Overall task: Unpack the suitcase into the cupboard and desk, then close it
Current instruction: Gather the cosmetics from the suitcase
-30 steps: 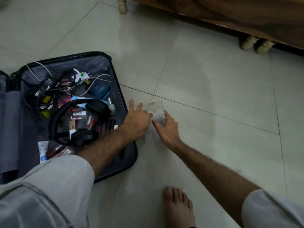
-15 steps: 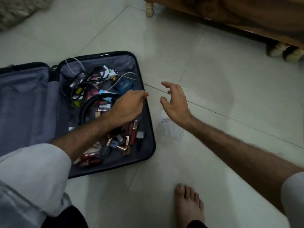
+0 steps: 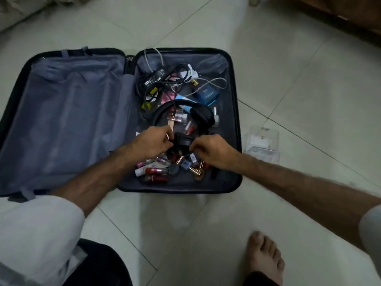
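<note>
A dark suitcase (image 3: 234, 83) lies open flat on the tiled floor, its left half holding only grey lining. The right half holds black headphones (image 3: 203, 115), tangled cables with a charger (image 3: 156, 76), a blue box (image 3: 207, 94) and several lipsticks and small bottles (image 3: 156, 172). My left hand (image 3: 151, 143) and my right hand (image 3: 211, 151) both grip the near black ear cup of the headphones from either side, fingers curled round it.
A clear plastic box (image 3: 262, 141) sits on the floor just right of the suitcase. A wooden furniture base (image 3: 338, 15) runs along the top right. My bare foot (image 3: 265, 254) stands at the bottom right, and my knee in light cloth (image 3: 37, 234) at the bottom left.
Both hands left the clear box on the floor and moved left into the suitcase, where they now grip the headphones' ear cup. The view shifted left, showing the whole suitcase.
</note>
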